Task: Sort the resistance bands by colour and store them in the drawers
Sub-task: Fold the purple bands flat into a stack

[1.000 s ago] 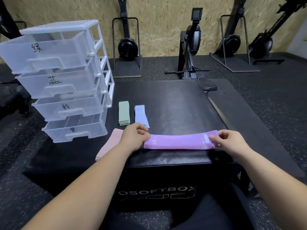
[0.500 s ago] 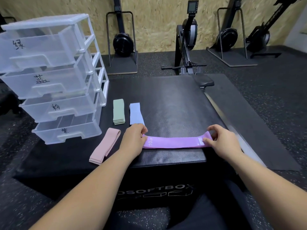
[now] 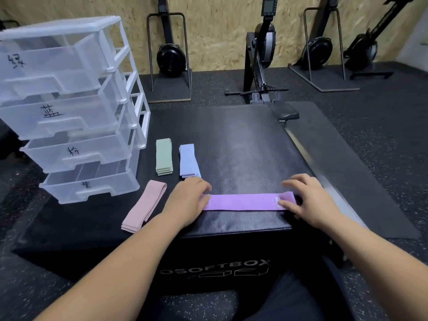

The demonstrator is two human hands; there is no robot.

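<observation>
A purple resistance band lies flat and stretched out lengthwise near the front edge of the black soft box. My left hand rests palm down on its left end. My right hand presses its right end with fairly straight fingers, next to a white label. A folded pink band lies left of my left hand. Folded green bands and a folded pale blue band lie behind it. A clear drawer unit with hand-written labels stands at the left, its drawers pulled partly out.
A rowing machine stands behind the box, its seat at the box's back right corner. Other upright gym machines line the wooden wall. A dark mat lies on the floor to the right.
The purple band has gone from held at its ends to lying flat on the box. Both hands have settled on top of its ends.
</observation>
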